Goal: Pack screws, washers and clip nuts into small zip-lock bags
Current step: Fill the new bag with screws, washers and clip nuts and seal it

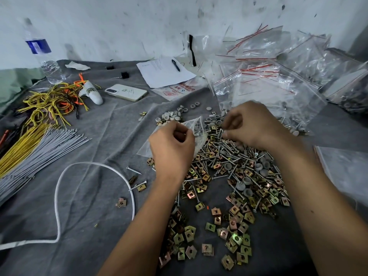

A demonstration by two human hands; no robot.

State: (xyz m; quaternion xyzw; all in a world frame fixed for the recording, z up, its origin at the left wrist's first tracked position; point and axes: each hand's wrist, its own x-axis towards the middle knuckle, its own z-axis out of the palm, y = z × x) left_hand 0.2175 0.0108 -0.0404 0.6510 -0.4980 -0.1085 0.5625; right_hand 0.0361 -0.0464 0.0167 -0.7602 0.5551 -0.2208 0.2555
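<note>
Left hand [172,148], frame centre: fingers curled, pinching the mouth of a small clear zip-lock bag [191,134] — the bag lies tilted over the grey cloth [95,196] covering the desk, with a few grey washers visible inside.

Right hand [253,126], just right of centre: fingertips pinched on a screw [220,134] at the upper edge of the screw pile [225,156], close beside the bag opening.

Clip nuts [235,232] — brass-coloured squares — spread from centre to lower centre. Loose grey washers [175,114] sit just above the bag.

Upper right: heap of empty zip-lock bags [278,72] with red seal strips. Upper left: water bottle [42,54], yellow wires [45,104], phone [126,92]. Left edge: grey cable ties [39,150]. White cord [59,196] loops across lower left.
</note>
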